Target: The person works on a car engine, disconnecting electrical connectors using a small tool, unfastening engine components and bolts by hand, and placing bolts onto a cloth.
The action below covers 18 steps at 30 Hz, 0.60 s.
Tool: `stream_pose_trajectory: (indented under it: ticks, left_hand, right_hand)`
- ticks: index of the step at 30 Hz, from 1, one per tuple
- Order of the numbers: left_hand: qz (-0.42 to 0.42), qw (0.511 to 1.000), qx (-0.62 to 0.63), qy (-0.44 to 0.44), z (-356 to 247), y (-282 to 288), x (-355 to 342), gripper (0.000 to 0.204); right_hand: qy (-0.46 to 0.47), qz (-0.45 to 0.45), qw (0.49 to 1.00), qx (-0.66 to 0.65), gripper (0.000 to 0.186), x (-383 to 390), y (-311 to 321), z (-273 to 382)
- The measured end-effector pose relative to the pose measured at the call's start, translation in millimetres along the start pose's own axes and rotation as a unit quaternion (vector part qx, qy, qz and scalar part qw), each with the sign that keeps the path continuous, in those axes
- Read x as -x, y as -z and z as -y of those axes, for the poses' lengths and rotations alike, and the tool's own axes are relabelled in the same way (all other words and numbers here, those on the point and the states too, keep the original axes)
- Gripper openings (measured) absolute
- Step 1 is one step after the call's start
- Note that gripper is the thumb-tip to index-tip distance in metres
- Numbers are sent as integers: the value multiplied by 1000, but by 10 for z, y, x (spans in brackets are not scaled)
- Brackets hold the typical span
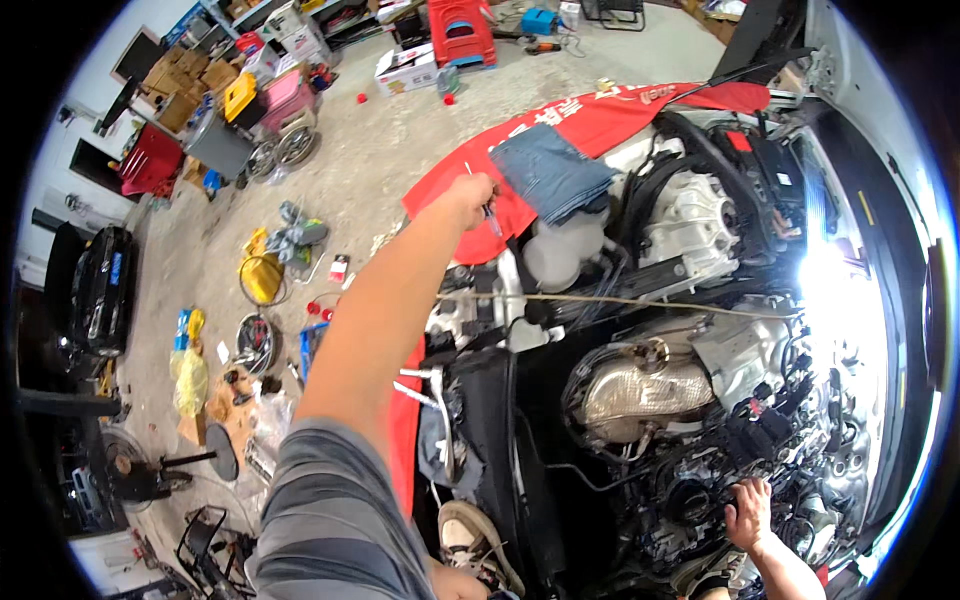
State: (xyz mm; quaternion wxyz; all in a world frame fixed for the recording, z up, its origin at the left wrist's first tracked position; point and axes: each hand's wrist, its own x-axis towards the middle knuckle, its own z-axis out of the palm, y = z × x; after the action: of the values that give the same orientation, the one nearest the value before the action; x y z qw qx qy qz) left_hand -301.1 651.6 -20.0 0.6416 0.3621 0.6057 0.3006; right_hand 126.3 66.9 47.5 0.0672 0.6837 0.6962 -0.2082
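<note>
My left hand (474, 200), its arm stretched forward over the car's front edge, is closed around a slim tool with a thin light shaft at one end and a bluish part below; its exact kind is too small to tell. Beneath it lies a red fender cover (515, 215), with a folded blue cloth (552, 172) just to the right. My right hand (749, 512) rests on the engine (690, 495) at the lower right, fingers apart, next to a black connector block (755, 437). Nothing shows in that hand.
A silver heat shield (635, 400) and a taut pale cord (620, 300) cross the bay's middle. My shoe (470, 540) stands by the front panel, near a ratchet-like metal tool (440, 410). A bright lamp (825, 275) glares at right. Yellow container (262, 275) and tools lie on the floor.
</note>
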Motion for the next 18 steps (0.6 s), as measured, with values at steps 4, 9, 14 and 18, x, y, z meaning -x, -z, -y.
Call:
stream_pose_trajectory:
  ticks: [4, 9, 14, 18]
  left_hand:
    - [-6, 995, 96, -5, -124, -361, -505, 11]
    - [31, 954, 297, 4, -188, -747, -831, 25]
    - [167, 955, 243, -25, -196, -743, -784, 49]
    - [207, 958, 194, -38, -343, -541, -497, 58]
  right_hand:
    - [12, -36, 999, 22, 41, -50, -11, 69]
    - [-5, -58, 998, 9, 42, -81, -50, 111]
    - [-19, -77, 997, 3, 40, -57, -90, 65]
    - [-11, -105, 994, -2, 39, -113, -97, 98]
